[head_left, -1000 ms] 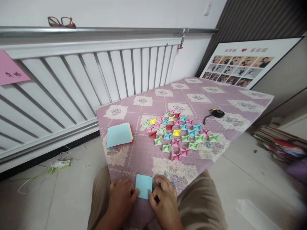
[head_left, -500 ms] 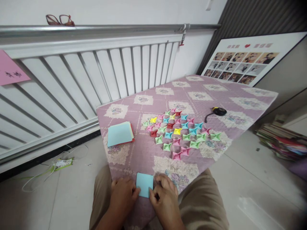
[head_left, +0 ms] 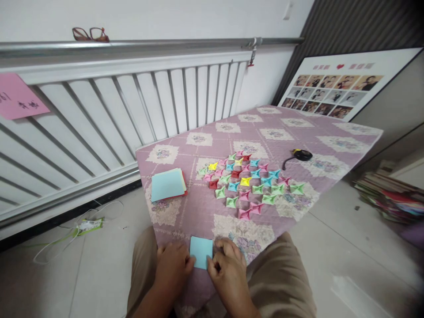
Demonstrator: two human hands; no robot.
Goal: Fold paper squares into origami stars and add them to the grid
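Note:
A small light-blue folded paper square (head_left: 201, 251) lies at the near end of the table. My left hand (head_left: 174, 266) is closed at its lower left edge, the thumb touching the paper and the other fingers curled. At the lower right edge my right hand (head_left: 229, 267) is closed too, its thumb and forefinger at the paper. Beyond the hands sit several small folded paper shapes (head_left: 244, 181) in green, pink, blue, yellow and red, set out in rows. To their left is a stack of square paper sheets (head_left: 167, 185), light blue on top, with cream and red edges showing.
A black tape measure (head_left: 302, 155) lies on the purple flowered tablecloth (head_left: 198, 207). A white radiator (head_left: 145, 101) runs along the left, with glasses (head_left: 90, 34) on the pipe above. A photo board (head_left: 331, 88) leans at the back right. Cables and a power strip (head_left: 89, 226) lie on the floor.
The view has shifted slightly. Both hands stay at the blue paper square, and the stack and folded shapes rest as before.

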